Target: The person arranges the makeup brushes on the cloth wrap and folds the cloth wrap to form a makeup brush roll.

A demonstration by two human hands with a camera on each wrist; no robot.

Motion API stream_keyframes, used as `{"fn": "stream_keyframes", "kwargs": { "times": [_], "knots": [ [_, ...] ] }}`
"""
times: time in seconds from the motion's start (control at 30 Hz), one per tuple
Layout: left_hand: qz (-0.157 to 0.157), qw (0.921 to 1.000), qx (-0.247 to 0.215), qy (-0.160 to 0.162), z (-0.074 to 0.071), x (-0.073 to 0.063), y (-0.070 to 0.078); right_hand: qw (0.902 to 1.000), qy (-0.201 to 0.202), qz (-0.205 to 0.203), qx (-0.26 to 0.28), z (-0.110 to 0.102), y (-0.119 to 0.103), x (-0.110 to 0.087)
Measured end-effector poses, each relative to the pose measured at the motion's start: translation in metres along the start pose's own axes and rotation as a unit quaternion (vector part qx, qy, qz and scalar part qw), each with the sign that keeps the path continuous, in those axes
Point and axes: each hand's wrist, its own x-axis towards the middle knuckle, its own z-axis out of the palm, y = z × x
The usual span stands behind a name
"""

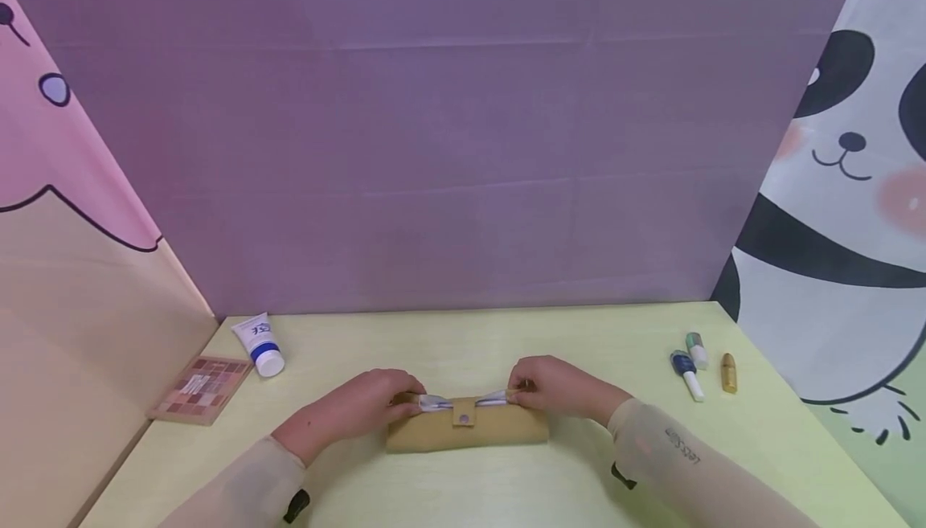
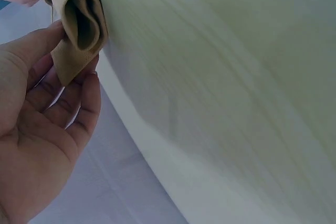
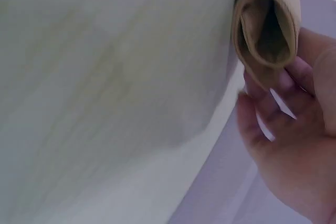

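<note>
A tan roll-up pouch (image 1: 499, 429) lies crosswise on the table in front of me, with a short snap tab (image 1: 464, 412) at its middle. White-grey cloth (image 1: 436, 403) shows along its far edge. My left hand (image 1: 365, 406) pinches the far edge near the left end, its thumb in front and its fingers behind. At the right end, my right hand (image 1: 560, 387) grips the same edge. In the left wrist view the pouch (image 2: 79, 24) shows folded layers at its end. Seen from the right wrist, the other end (image 3: 287, 14) is a rolled, hollow loop.
To the left on the pale table (image 1: 463, 488) are a white tube with a blue band (image 1: 260, 345) and a makeup palette (image 1: 202, 390). Two small bottles, one dark blue (image 1: 683, 365) and one greenish (image 1: 696, 349), lie at right beside a gold tube (image 1: 728, 373).
</note>
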Motion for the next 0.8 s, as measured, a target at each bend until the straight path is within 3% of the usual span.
{"fn": "stream_keyframes", "kwargs": {
  "times": [0.07,0.13,0.27,0.4,0.47,0.53,0.57,0.63,0.8],
  "knots": [
    [0.010,0.9999,-0.002,0.002,0.000,0.001,-0.001,0.9970,0.024,-0.023,-0.070,0.003,-0.004,-0.002],
    [0.035,0.9992,0.020,0.008,0.000,0.002,0.001,0.9858,0.049,-0.048,-0.153,0.007,-0.009,-0.004],
    [0.090,0.9913,0.091,0.031,0.001,0.001,0.005,0.9420,0.099,-0.092,-0.307,0.015,-0.015,-0.009],
    [0.100,0.9874,0.117,0.036,0.002,-0.003,0.007,0.8921,0.147,-0.130,-0.407,0.023,-0.015,-0.012],
    [0.096,0.9887,0.112,0.026,0.002,-0.006,0.005,0.8767,0.168,-0.149,-0.425,0.024,-0.015,-0.013],
    [0.091,0.9903,0.105,0.012,0.002,-0.008,0.003,0.8690,0.176,-0.163,-0.433,0.024,-0.014,-0.013],
    [0.088,0.9912,0.099,0.002,0.002,-0.009,0.002,0.8687,0.176,-0.166,-0.432,0.024,-0.015,-0.013],
    [0.088,0.9916,0.095,-0.011,0.003,-0.010,-0.001,0.8804,0.165,-0.164,-0.413,0.022,-0.015,-0.014],
    [0.083,0.9923,0.090,-0.019,0.004,-0.011,-0.002,0.9439,0.092,-0.118,-0.295,0.012,-0.019,-0.018]
  ]
}}
